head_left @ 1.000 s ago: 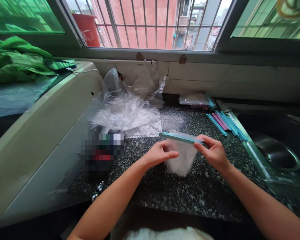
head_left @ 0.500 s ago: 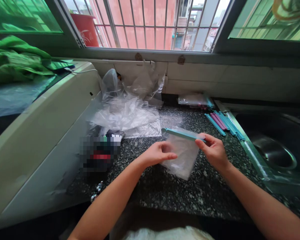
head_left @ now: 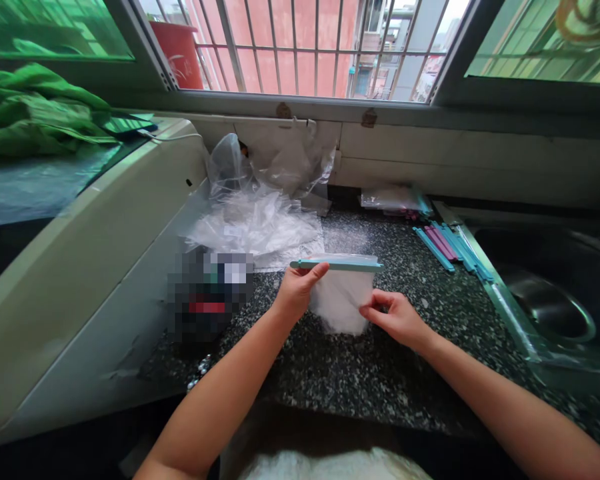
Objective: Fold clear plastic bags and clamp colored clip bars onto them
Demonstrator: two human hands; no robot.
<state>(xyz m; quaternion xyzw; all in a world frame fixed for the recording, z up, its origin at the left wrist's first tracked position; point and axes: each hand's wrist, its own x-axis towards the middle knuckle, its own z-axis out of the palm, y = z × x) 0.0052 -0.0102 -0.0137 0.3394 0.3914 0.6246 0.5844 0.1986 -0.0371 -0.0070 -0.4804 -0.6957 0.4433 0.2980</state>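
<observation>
A light-blue bag sealing clip point(head_left: 350, 265) runs along the top of a clear plastic bag point(head_left: 341, 300), almost level, above the speckled dark countertop. My left hand point(head_left: 299, 291) is closed on the clip's left end, with the thumb laid over it. Lower down, my right hand point(head_left: 397, 319) pinches the right edge of the bag between thumb and fingers. The clip's right end sticks out just past the bag. Whether anything is inside the bag, I cannot tell.
A heap of clear plastic bags point(head_left: 260, 227) lies behind my left hand. Loose blue and purple sealing clips point(head_left: 443, 245) rest beside the sink point(head_left: 540, 333) on the right. Behind them is a flat plastic packet point(head_left: 393, 199). A blurred-out dark object point(head_left: 205, 313) stands at left.
My left hand has taken hold of the clip's left end. My right hand has let go of the clip's right end and moved down to the bag's edge. Clip and bag have shifted left and levelled.
</observation>
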